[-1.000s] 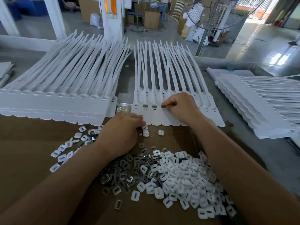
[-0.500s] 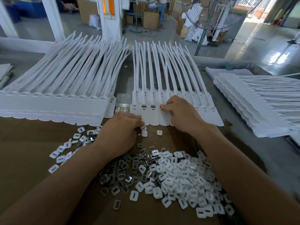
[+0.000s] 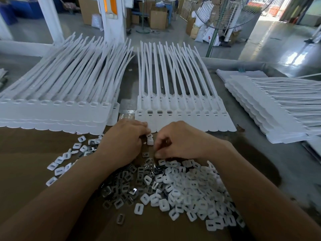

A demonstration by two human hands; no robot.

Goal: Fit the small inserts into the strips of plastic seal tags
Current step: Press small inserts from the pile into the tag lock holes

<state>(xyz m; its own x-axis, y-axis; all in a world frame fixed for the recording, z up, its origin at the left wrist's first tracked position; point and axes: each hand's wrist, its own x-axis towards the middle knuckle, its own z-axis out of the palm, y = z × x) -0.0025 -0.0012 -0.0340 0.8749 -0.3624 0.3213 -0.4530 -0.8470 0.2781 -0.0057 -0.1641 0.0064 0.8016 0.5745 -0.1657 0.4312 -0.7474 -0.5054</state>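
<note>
While the left hand [image 3: 125, 141] pinches white inserts [image 3: 150, 141] near the strip [image 3: 184, 119], the right hand [image 3: 182, 140] curls over the pile [image 3: 191, 185]; its grip is hidden.

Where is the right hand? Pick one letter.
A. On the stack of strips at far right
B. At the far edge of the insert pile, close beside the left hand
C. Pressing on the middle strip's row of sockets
B: the right hand sits at the far edge of the insert pile, close beside the left hand, short of the middle strip's sockets.
</note>
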